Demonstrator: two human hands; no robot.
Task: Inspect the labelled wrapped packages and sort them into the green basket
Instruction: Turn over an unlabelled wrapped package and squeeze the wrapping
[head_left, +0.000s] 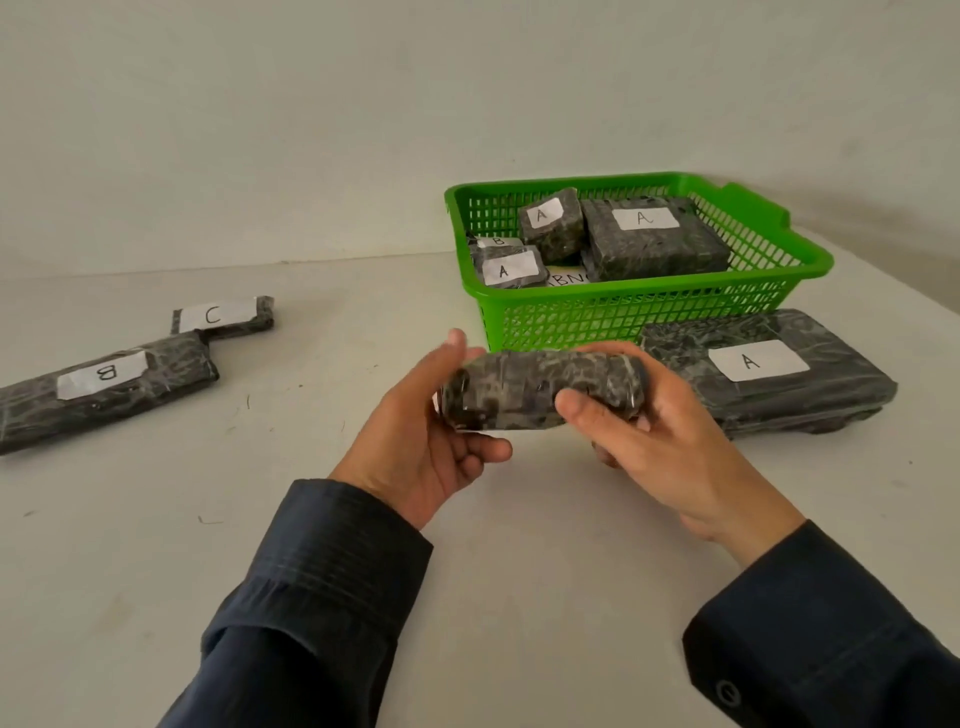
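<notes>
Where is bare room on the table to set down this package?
Bare white table between the long wrapped package labelled B and the left hand. Crowded: the green plastic basket and the flat wrapped package labelled A before it.

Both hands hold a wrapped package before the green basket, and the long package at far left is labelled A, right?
No: the head view shows that long package labelled B. The left hand and right hand do hold a wrapped package before the green basket.

Sorting station: white table (156, 519), green basket (623, 312)
</notes>
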